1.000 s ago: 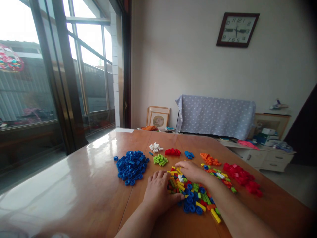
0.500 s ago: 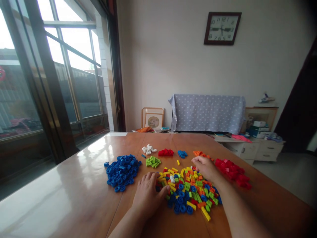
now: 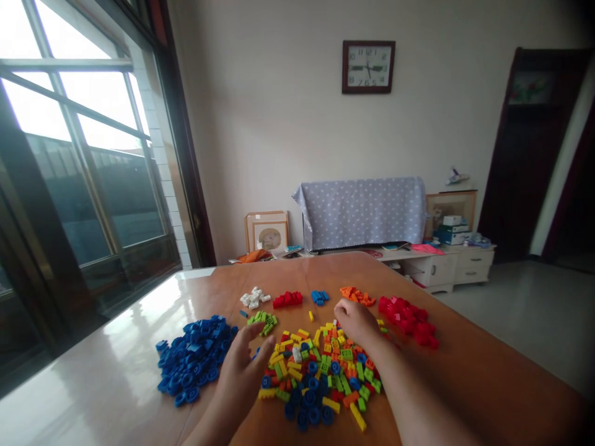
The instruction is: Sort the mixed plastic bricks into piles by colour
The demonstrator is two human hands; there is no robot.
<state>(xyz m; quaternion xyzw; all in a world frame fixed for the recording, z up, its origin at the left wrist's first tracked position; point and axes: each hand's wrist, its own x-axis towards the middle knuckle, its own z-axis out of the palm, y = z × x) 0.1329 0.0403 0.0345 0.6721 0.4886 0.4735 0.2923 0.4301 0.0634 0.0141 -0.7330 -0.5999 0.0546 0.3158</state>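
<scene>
A mixed pile of coloured bricks [image 3: 320, 375] lies on the wooden table [image 3: 465, 384] in front of me. My left hand [image 3: 242, 365] hovers at the pile's left edge, fingers spread and apart, beside the heap of blue bricks [image 3: 193, 356]. My right hand [image 3: 356, 322] rests on the far right part of the mixed pile, fingers curled down onto the bricks; whether they pinch one is hidden. Sorted heaps lie beyond: green [image 3: 263, 320], white [image 3: 253, 298], small red [image 3: 287, 300], small blue [image 3: 318, 297], orange [image 3: 356, 294] and large red [image 3: 409, 317].
A tall window [image 3: 79, 161] runs along the left. Behind the table stand a cloth-covered object [image 3: 362, 210], framed pictures [image 3: 267, 232] on the floor and a low white cabinet [image 3: 446, 266]. A wall clock [image 3: 368, 67] hangs above; a dark doorway [image 3: 534, 148] is at the right.
The view has swung to the right and tilted. My left hand has lifted off the pile's left edge and opened. My right hand stays on the far right of the mixed pile.
</scene>
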